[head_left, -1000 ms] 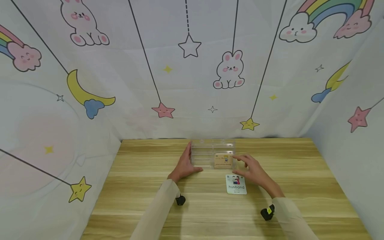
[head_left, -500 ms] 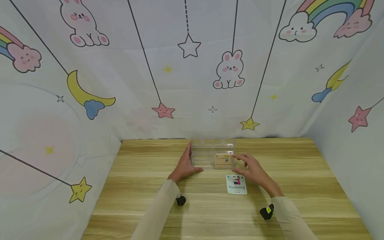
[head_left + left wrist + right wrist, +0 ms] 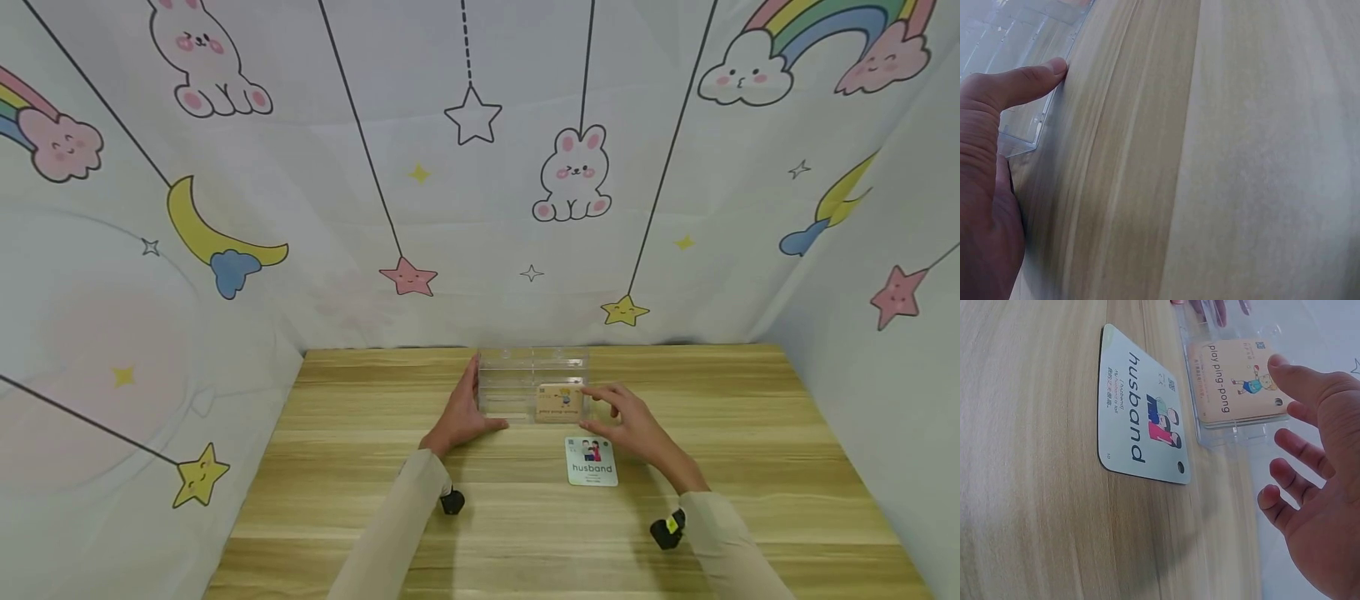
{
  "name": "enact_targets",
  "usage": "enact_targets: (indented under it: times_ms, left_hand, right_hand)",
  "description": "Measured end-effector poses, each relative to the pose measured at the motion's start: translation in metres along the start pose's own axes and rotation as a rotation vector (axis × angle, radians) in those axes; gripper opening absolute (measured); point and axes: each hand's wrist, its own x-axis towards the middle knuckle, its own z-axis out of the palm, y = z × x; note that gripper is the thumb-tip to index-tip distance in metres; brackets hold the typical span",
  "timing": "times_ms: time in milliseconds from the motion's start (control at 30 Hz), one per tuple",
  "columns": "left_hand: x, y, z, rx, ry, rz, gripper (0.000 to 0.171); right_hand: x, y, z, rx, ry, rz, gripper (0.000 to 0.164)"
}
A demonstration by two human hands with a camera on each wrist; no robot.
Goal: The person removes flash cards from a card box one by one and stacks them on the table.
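Observation:
A clear plastic card rack with several compartments stands at the table's back edge. My left hand rests against its left side, fingers straight, with the thumb laid along the front edge. Tan cards, the front one reading "play ping-pong", stack in the rack's front right compartment. At the rack's right side is my right hand, fingers spread and slightly bent. In the right wrist view its thumb overlaps the card's edge. A pale "husband" card lies flat on the table in front of the rack.
The wood-grain table runs back to a white curtain printed with rabbits, stars and rainbows. More curtain hangs at both sides. Small black wrist cameras, such as the right one, sit below the sleeves.

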Motion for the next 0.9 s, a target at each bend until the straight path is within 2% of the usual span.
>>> enact_targets:
  times_ms: [567,900]
  left_hand:
    - [0.0000,-0.0014,0.0004,0.008,0.008,0.006,0.138]
    - [0.0013,-0.0024,0.0003,0.010,0.006,0.003,0.139]
  right_hand:
    - [0.0041,-0.0005,0.0039,0.003,0.017,-0.005,0.051]
    - [0.0061,-0.0028,0.0042,0.040,0.046,0.007,0.045]
